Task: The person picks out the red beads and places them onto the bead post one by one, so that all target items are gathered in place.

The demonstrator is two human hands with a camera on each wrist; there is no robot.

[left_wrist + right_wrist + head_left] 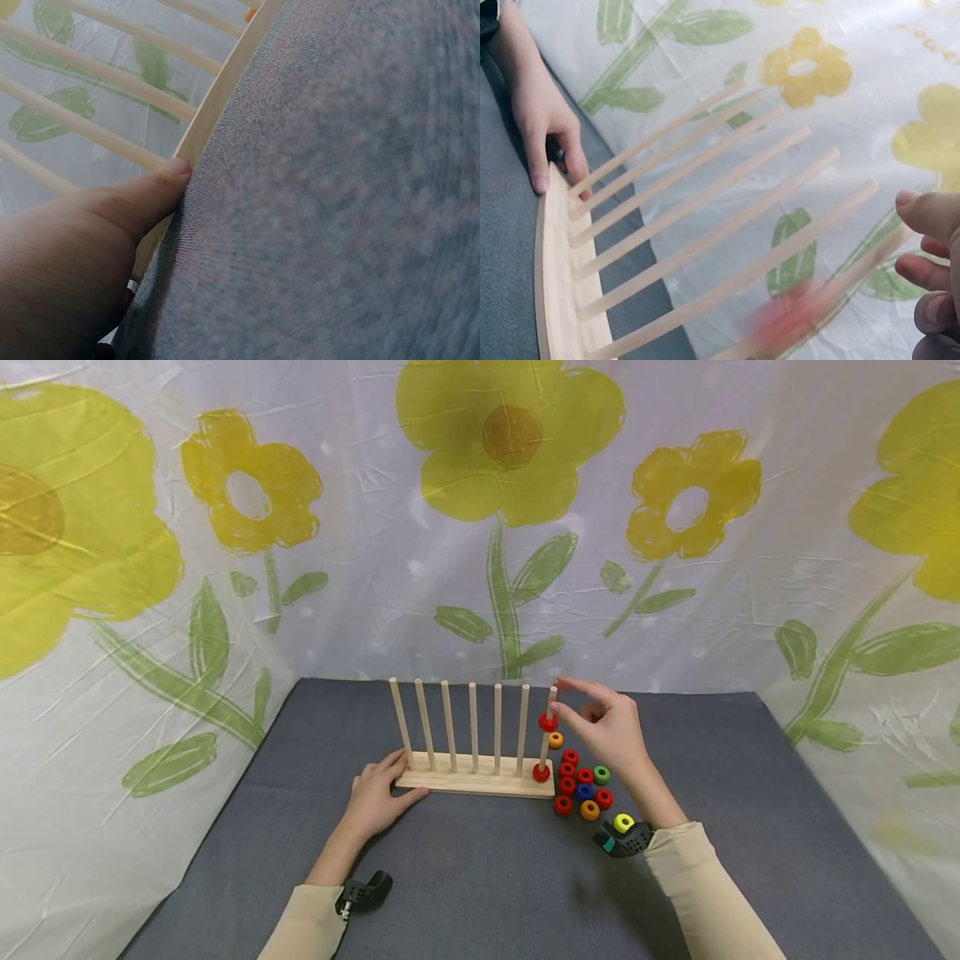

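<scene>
A wooden peg rack (474,782) with several upright rods stands on the table. My left hand (372,799) grips the left end of its base, thumb (161,184) along the front edge and fingers behind. At the right end, my right hand (606,727) is beside the top of the last rod, thumb and fingers parted. Below the fingertips a red ring (548,722) is around that rod, high above the base; in the right wrist view this red ring (791,319) is blurred. Another red ring (541,773) sits at the rod's foot.
Right of the rack lie several loose rings: red rings (562,806), orange rings (589,810), a blue ring (584,792), a green ring (602,774) and a yellow ring (623,823) by the right wrist. A flowered curtain (360,610) hangs behind the grey table (465,885).
</scene>
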